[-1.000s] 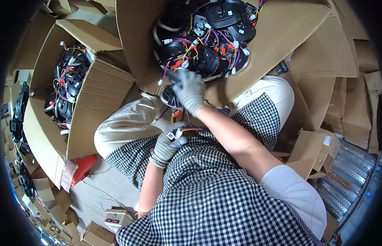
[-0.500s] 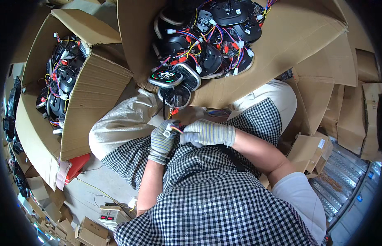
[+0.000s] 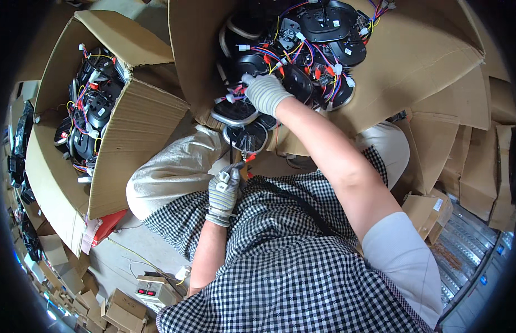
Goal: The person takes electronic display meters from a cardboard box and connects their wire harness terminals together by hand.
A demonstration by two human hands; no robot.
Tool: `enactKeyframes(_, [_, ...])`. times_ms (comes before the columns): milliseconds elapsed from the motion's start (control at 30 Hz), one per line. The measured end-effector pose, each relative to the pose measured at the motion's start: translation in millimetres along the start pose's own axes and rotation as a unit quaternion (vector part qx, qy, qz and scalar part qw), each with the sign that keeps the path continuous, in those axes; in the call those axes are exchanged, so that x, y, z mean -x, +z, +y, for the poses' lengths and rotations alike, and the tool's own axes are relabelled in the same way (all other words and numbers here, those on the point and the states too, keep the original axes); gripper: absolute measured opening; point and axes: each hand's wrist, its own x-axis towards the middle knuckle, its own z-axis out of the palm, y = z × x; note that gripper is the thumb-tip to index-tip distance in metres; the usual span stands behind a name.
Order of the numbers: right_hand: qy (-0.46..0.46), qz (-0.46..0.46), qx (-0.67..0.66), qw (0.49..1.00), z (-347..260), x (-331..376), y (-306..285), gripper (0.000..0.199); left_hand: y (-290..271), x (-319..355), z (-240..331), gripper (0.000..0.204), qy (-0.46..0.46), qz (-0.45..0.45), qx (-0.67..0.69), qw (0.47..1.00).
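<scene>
My left hand (image 3: 222, 194), in a striped knit glove, is closed around a white plug connector (image 3: 222, 181) above my lap. A dark cable (image 3: 230, 151) runs up from near its fingers toward the large carton. My right hand (image 3: 267, 93), gloved alike, reaches into that carton. Its fingers are bent together at coloured wires (image 3: 239, 89); whether they grip a wire is hidden. Just below it lies a rounded display unit (image 3: 234, 112) with a dark screen. Another black unit (image 3: 245, 136), with a red-capped lead, rests at the carton's lower edge.
The large carton (image 3: 413, 72) holds several black units with wires and white connectors. At the left, a second open carton (image 3: 137, 133) holds similar units. A switch box with red lit displays (image 3: 151, 292) sits on the floor. Cardboard boxes (image 3: 427, 213) stand at the right.
My right hand has left the connector beside my left hand and moved up into the large carton. The display that was lit is now dark. My left hand keeps the white connector.
</scene>
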Motion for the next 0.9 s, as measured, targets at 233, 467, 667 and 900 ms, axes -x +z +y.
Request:
enactKeyframes(233, [-0.186,0.138,-0.034,0.972,-20.2,102.9,14.7,0.017,-1.2,-5.1,-9.9,0.036,0.013,0.029,0.009,0.999])
enactKeyframes(467, [-0.244,0.006,0.0,0.97,-49.4,167.8,60.6,0.016,-5.7,-5.3,0.4,0.055,0.069,0.107,0.408,0.904])
enactKeyframes(667, [-0.224,0.031,-0.03,0.974,-42.2,174.5,45.9,0.021,-10.2,1.9,-2.6,0.046,0.089,0.107,0.225,0.964])
enactKeyframes(900, [-0.055,-0.111,-0.731,0.671,-34.9,200.0,13.6,0.038,-5.9,-2.5,-10.9,0.042,0.107,0.124,0.099,0.982])
